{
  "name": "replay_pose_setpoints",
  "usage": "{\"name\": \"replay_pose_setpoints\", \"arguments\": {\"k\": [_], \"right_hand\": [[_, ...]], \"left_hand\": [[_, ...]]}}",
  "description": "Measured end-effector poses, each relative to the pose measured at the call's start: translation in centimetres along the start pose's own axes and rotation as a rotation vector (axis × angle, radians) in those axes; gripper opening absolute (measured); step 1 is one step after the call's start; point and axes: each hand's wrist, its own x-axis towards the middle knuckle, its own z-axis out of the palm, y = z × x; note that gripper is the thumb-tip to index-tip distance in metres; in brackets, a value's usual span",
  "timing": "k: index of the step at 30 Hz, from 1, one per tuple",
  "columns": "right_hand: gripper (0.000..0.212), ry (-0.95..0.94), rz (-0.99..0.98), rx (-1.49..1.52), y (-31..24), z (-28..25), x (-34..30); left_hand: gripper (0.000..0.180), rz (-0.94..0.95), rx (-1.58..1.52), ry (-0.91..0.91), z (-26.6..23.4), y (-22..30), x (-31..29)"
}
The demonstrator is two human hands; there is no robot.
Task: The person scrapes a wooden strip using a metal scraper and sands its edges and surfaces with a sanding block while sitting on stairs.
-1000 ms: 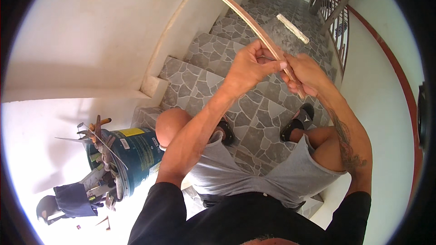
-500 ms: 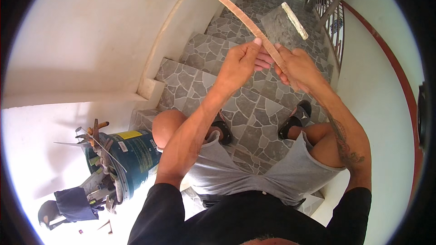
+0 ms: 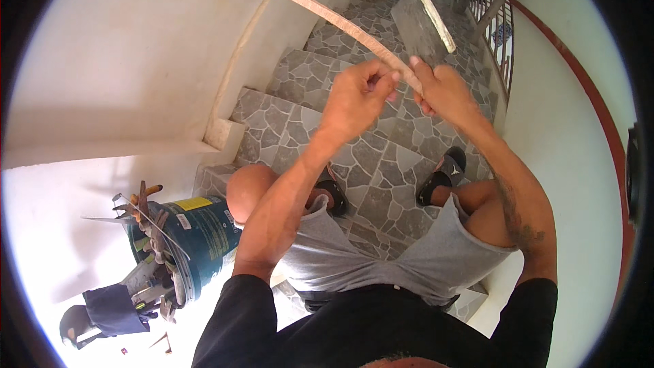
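Note:
A long, thin, slightly bowed wooden strip (image 3: 327, 15) slants from the upper left down to my hands. My right hand (image 3: 446, 95) is closed round its near end, with the thumb on top. Beside it my left hand (image 3: 357, 99) is closed in a pinch at the strip's lower edge; the fingertips are slightly blurred. Just beyond my right hand is a flat grey plate (image 3: 415, 24) with a rough cream-coloured strip along one edge. Its near end is hidden behind my hands, so I cannot tell whether they hold it.
Stone-patterned tiled stairs (image 3: 293, 71) lie between my feet and beyond. At left, a tilted dark green bucket (image 3: 204, 238) holds several hand tools, with a dark cloth (image 3: 116, 310) near it. A pale wall (image 3: 136, 48) rises at left; a metal railing (image 3: 501, 20) stands at far right.
The wooden strip has swung lower and nearer, bringing its far end into view. My left fingers have curled in. The grey plate has shifted slightly up and left.

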Motion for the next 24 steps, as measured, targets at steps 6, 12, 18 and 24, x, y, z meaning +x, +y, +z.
{"name": "replay_pose_setpoints", "arguments": {"k": [6, 12, 18, 24], "right_hand": [[0.072, 0.032, -0.152, -0.396, 1.6, -3.4, 2.1], [0.070, -0.145, -0.209, -0.564, 1.1, -5.3, 0.8], [0.055, 0.216, -0.232, -0.555, 1.8, -8.1, 1.2], [0.032, 0.672, -0.759, -0.396, 2.1, -8.6, 1.1]], "left_hand": [[0.017, 0.598, 0.605, 0.181, -1.8, 1.9, 0.2], [0.023, 0.493, 0.907, -0.074, -3.0, 0.7, -0.5], [0.028, -0.254, 0.387, -0.352, -2.4, 0.6, -0.7], [0.028, -0.463, 0.031, -0.247, -2.2, 1.1, -0.3]]}}
